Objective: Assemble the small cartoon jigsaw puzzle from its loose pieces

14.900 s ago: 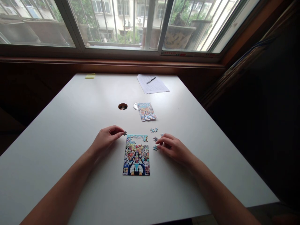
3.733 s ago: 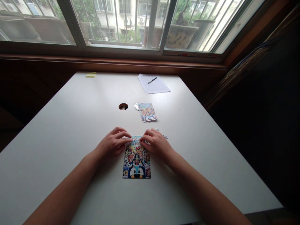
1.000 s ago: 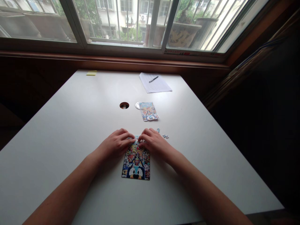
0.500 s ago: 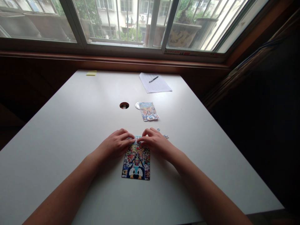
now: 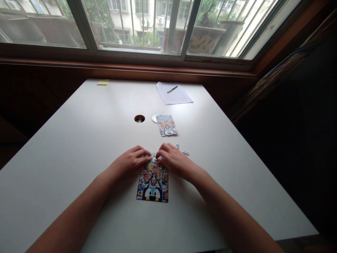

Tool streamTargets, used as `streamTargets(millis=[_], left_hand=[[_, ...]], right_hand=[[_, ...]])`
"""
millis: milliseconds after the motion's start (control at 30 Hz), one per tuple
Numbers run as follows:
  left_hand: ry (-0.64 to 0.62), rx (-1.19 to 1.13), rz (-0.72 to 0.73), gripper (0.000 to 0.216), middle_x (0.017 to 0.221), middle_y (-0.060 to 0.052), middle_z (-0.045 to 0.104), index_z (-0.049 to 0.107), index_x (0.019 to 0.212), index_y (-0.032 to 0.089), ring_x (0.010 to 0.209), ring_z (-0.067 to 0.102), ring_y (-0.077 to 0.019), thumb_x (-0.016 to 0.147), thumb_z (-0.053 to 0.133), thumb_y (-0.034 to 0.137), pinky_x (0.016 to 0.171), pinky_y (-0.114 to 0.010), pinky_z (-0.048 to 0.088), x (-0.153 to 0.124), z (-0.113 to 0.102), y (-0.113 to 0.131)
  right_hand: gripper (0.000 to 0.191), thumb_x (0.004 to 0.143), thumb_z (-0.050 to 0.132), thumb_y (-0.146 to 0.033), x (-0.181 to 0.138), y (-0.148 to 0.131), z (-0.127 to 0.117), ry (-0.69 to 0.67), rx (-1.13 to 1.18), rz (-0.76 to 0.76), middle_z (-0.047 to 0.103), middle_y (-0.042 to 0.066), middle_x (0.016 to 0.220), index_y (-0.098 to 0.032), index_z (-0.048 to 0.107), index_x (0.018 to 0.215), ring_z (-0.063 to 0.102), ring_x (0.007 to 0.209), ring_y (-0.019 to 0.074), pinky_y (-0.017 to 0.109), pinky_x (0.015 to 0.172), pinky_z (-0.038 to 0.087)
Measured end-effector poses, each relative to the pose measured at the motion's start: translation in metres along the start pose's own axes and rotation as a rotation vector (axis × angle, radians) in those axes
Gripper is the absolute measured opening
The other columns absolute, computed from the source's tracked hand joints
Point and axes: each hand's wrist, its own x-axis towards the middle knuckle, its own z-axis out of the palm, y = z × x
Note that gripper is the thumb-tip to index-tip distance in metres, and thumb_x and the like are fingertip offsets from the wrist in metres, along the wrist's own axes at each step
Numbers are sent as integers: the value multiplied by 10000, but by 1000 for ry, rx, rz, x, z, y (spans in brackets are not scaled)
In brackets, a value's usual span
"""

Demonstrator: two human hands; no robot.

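Observation:
A colourful jigsaw puzzle (image 5: 152, 184) with a blue cartoon face lies flat on the white table (image 5: 79, 140) in front of me. My left hand (image 5: 130, 162) rests on its upper left corner, fingers stretched along the top edge. My right hand (image 5: 172, 160) covers the upper right corner, fingers curled and tips pressed down at the top edge, almost meeting the left fingertips. Whatever is under those tips is hidden. Two small loose pieces (image 5: 185, 153) lie on the table just right of my right hand.
A small picture card (image 5: 165, 125) showing the same image lies beyond the puzzle beside a round disc (image 5: 154, 118) and a cable hole (image 5: 139, 118). Farther back are a paper sheet (image 5: 176, 96) with a pen (image 5: 172, 89) and a yellow sticky note (image 5: 102, 82). A window runs behind.
Long ago my hands were apart, each by loose pieces, with a gap in the puzzle's top. Over the last second both hands stay at the top edge, fingertips shifting only slightly.

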Motion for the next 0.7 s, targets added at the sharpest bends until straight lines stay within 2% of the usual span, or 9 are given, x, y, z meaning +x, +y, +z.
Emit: streamTargets(millis=[167,300,433,567,700], left_hand=[[6,-1,5,286,1123,-103,667,641,1183,184,1023,578,-211,938,515,107,884,-374,562,0,0,0],[9,-6,10,309,1135,-107,662,635,1198,175,1022,566,-215,930,507,91,875,-375,565,-1,1,-1],[-1,-13,7,346,1139,-107,658,630,1216,184,1029,567,-216,908,519,72,876,-377,565,-1,2,-1],[-15,-2,-7,370,1139,-107,655,624,1236,187,1022,570,-220,906,505,69,880,-391,565,-1,1,1],[0,-2,-11,383,1148,-109,648,614,1251,189,1019,562,-222,904,500,72,873,-389,564,-2,2,1]], right_hand=[[131,904,661,-190,-1,1,2,20,46,-9,603,81,1044,-177,616,1025,525,980,215,353,868,447],[89,891,664,-158,-1,5,6,17,140,18,647,44,936,-195,614,955,530,908,196,319,818,443],[94,875,667,-130,-1,6,6,55,265,144,673,18,886,-213,632,900,555,888,180,291,779,440],[37,888,664,-194,0,1,2,127,342,305,675,14,861,-225,681,895,588,861,173,290,752,441],[38,885,684,-243,2,-6,1,166,400,363,692,9,842,-243,720,874,595,851,182,308,766,441]])
